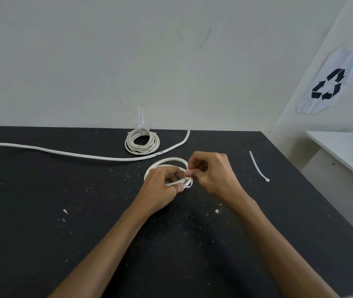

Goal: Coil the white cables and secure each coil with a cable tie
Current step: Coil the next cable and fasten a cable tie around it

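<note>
Black desk point(42, 233), speckled with white flecks, set against a pale wall. 1 long uncoiled white cable point(74, 153) runs from the left edge toward the back edge, curving up near the middle. 1 finished coil point(142, 141) sits at the back edge, its tie tail standing upright. 1 spare cable tie point(258, 166) lies loose near the right edge, well apart from the hands.

Coil in hand point(167, 163): a few loops, just in front of the long cable, near the desk's middle. A cable tie appears to be going round its right side; the tie itself is too small and hidden to point out.

Step in hand, as judged: closing the tie. To do it well, keep all loops bunched flat under the left fingers so none slips out, feed the tail squarely through the head, then pull snug without kinking the cable.

Left hand point(160, 186): fingers curled over the coil's near side, thumb pinching the loops. Right hand point(210, 171): fingers curled tight, tips pinching something small and white at the coil, probably the tie.
</note>
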Demonstrator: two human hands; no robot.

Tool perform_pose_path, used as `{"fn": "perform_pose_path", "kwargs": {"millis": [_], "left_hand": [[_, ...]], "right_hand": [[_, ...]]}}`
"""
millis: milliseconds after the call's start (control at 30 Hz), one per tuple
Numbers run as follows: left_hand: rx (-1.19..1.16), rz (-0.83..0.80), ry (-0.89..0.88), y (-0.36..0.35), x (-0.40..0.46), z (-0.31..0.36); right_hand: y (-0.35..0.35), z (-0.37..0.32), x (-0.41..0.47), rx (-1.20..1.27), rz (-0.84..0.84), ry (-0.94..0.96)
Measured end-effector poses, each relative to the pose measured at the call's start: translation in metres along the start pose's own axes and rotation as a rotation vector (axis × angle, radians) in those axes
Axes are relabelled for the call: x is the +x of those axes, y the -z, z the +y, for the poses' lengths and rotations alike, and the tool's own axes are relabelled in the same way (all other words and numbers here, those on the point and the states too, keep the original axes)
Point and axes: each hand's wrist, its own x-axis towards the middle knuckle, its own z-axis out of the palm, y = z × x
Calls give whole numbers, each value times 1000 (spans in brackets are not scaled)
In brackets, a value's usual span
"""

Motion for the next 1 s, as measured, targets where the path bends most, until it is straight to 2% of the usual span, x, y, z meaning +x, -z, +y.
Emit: {"fn": "perform_pose_path", "kwargs": {"millis": [200,333,533,800,1000], "left_hand": [[-95,-10,-8,5,-6,6],[-177,-25,-14,10,-7,7],[-298,-68,2,22,-6,5],[-374,-106,-11,32,0,3],[-393,-88,-33,32,-1,4]], "right_hand": [[3,-2,12,-88,-115,103],[1,-1,11,-93,-18,241],[1,-8,6,-52,70,340],[1,-20,8,-137,108,379],[2,-33,7,-179,34,388]]}}
